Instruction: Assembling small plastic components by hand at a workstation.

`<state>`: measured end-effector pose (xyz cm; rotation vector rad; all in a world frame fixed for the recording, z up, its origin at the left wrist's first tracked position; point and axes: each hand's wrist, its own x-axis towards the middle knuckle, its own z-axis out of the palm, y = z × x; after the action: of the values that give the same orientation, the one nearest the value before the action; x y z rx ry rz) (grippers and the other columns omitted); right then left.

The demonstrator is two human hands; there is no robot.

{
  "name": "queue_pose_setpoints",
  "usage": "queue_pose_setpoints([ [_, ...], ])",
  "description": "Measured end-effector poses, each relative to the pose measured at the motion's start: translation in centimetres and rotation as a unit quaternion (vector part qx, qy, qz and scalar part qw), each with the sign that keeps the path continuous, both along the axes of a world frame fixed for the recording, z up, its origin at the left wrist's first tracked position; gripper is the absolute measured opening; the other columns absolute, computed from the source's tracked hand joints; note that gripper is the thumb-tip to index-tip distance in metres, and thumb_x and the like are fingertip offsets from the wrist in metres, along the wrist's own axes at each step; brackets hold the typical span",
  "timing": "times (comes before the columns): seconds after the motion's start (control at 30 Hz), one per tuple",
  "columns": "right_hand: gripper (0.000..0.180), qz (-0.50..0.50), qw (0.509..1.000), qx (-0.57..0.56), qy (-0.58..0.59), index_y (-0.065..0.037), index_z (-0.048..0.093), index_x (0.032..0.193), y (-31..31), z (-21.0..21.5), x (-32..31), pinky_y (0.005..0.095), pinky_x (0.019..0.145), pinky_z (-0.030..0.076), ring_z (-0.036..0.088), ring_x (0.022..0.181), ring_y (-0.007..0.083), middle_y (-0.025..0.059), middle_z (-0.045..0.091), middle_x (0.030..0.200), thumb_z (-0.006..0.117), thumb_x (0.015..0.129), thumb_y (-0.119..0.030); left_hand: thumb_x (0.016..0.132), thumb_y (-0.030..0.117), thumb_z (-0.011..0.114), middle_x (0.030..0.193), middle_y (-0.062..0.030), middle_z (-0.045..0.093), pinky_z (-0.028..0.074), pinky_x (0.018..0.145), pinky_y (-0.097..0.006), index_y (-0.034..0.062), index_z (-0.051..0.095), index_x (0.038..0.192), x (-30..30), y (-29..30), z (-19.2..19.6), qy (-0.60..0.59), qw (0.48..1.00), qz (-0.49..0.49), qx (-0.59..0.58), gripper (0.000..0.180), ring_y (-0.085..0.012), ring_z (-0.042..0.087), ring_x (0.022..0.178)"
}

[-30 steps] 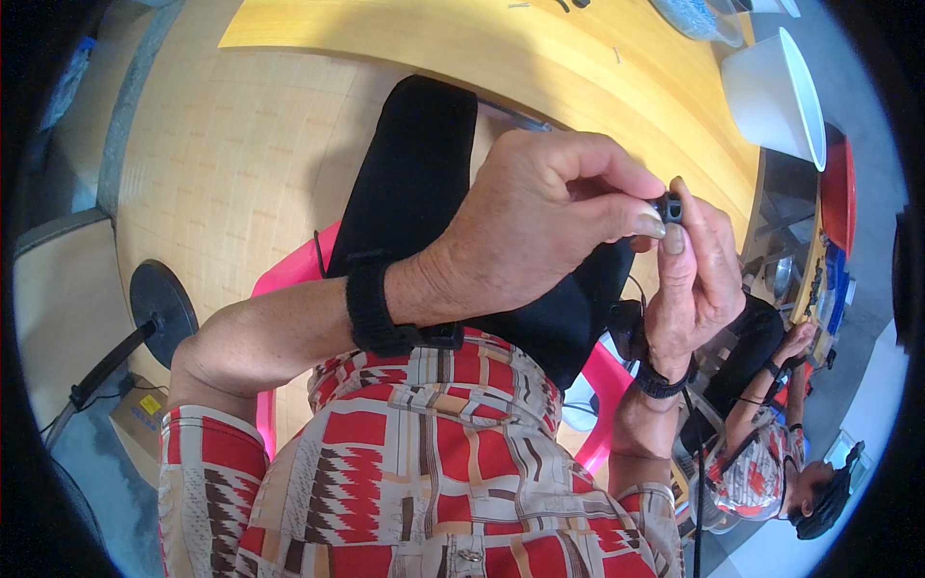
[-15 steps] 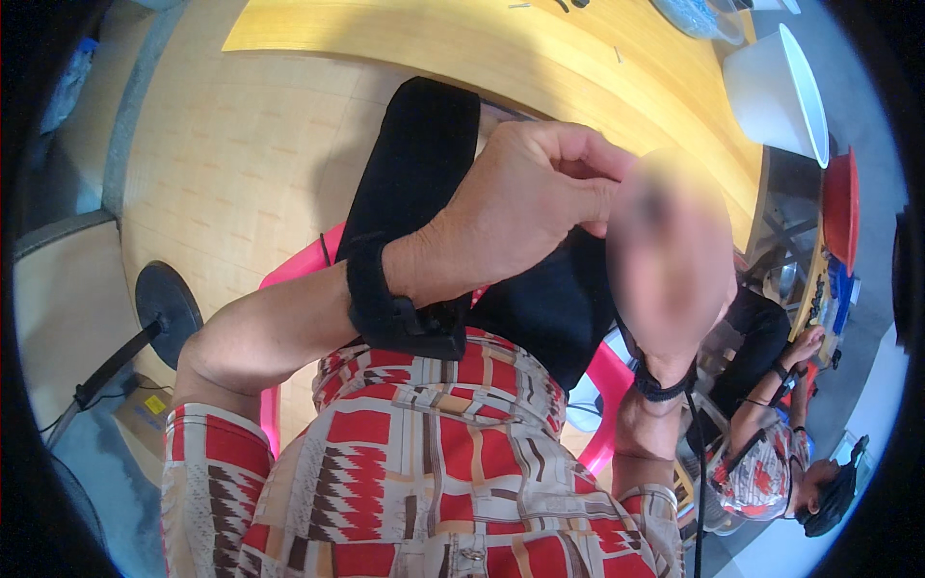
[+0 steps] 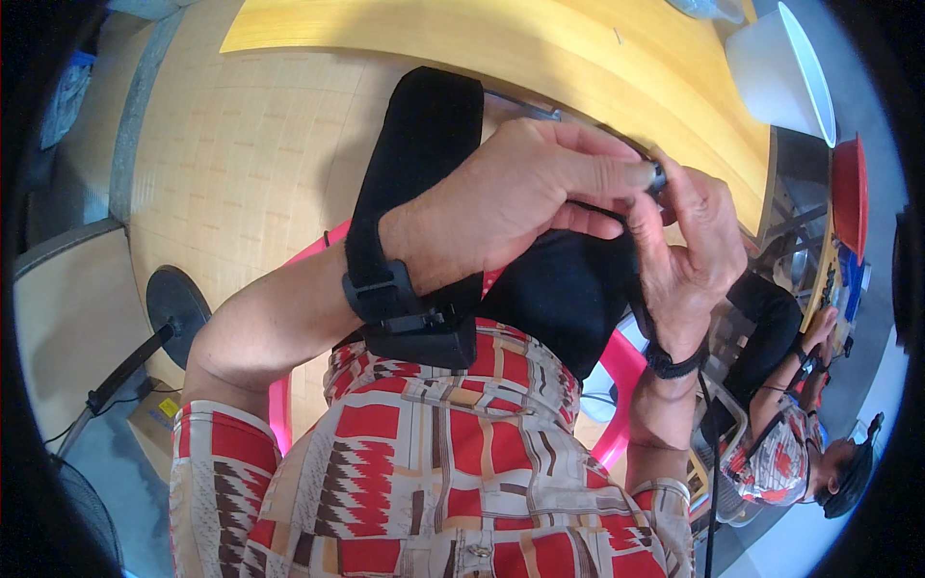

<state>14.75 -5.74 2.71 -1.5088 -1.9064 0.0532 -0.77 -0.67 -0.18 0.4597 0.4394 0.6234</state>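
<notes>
Wearer's two hands (image 3: 525, 193) (image 3: 701, 236), one black piece (image 3: 659, 179), one white bin (image 3: 777, 79)

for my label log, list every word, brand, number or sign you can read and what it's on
No text can be read.
Yellow label on the box: too small to read.
Black part at the fingertips of the left hand and right hand: no lettering visible.

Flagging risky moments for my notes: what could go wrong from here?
The small dark part, pinched by the left hand against the right hand, could slip and drop onto the lap or floor. The black cable beside the right wristband might snag as that hand moves.
</notes>
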Motion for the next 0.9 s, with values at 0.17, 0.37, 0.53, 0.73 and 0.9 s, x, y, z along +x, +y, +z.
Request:
queue_pose_setpoints([
  [0.17, 0.032, -0.011, 1.0, -0.005, 0.02, -0.003, 0.065, 0.092, 0.14, 0.28, -0.14, 0.0255, 0.055, 0.046, 0.057, 0.062, 0.0161, 0.0085, 0.059, 0.074, 0.075, 0.062, -0.005, 0.085, 0.02, 0.056, 0.087, -0.0068, 0.063, 0.053, 0.069, -0.028, 0.0021, 0.059, 0.098, 0.1, 0.02, -0.4, 0.0, 1.0, -0.029, -0.011, 0.023, -0.0143, 0.062, 0.079],
  [0.37, 0.026, -0.013, 1.0, 0.01, 0.018, -0.004, 0.065, 0.09, 0.24, 0.22, -0.28, 0.0226, 0.049, 0.043, 0.054, 0.055, 0.012, 0.0069, 0.059, 0.073, 0.071, 0.064, -0.004, 0.086, 0.025, 0.054, 0.088, -0.0081, 0.063, 0.053, 0.07, -0.03, 0.0012, 0.059, 0.097, 0.04, -0.08, -0.14, 0.016, 0.997, -0.064, -0.03, 0.027, -0.0146, 0.062, 0.078],
  [0.53, 0.023, -0.002, 1.0, 0.022, 0.009, 0.0, 0.063, 0.086, 0.26, 0.33, -0.05, 0.0225, 0.048, 0.043, 0.052, 0.054, 0.0114, 0.0063, 0.058, 0.071, 0.069, 0.064, -0.003, 0.087, 0.027, 0.053, 0.086, -0.0083, 0.063, 0.053, 0.069, -0.03, 0.0001, 0.06, 0.095, 0.24, -0.09, 0.04, 0.019, 0.998, -0.061, -0.015, 0.029, -0.0148, 0.063, 0.076],
  [0.73, 0.022, -0.002, 0.999, 0.05, 0.007, 0.001, 0.062, 0.084, 0.21, 0.28, 0.14, 0.0217, 0.047, 0.041, 0.051, 0.053, 0.0106, 0.0056, 0.057, 0.069, 0.069, 0.064, -0.002, 0.087, 0.028, 0.053, 0.086, -0.0088, 0.063, 0.053, 0.068, -0.028, -0.0008, 0.059, 0.094, 0.33, -0.19, -0.2, 0.031, 0.998, -0.055, -0.004, 0.03, -0.015, 0.063, 0.075],
  [0.9, 0.02, -0.009, 0.999, 0.038, 0.011, 0.0, 0.062, 0.084, -0.17, 0.79, 0.14, 0.0223, 0.046, 0.041, 0.051, 0.053, 0.0105, 0.0057, 0.057, 0.068, 0.068, 0.065, -0.003, 0.087, 0.026, 0.053, 0.086, -0.0099, 0.063, 0.053, 0.068, -0.028, -0.0014, 0.06, 0.094, 0.53, -0.48, -0.1, 0.035, 0.998, -0.058, 0.006, 0.029, -0.0155, 0.063, 0.075],
])
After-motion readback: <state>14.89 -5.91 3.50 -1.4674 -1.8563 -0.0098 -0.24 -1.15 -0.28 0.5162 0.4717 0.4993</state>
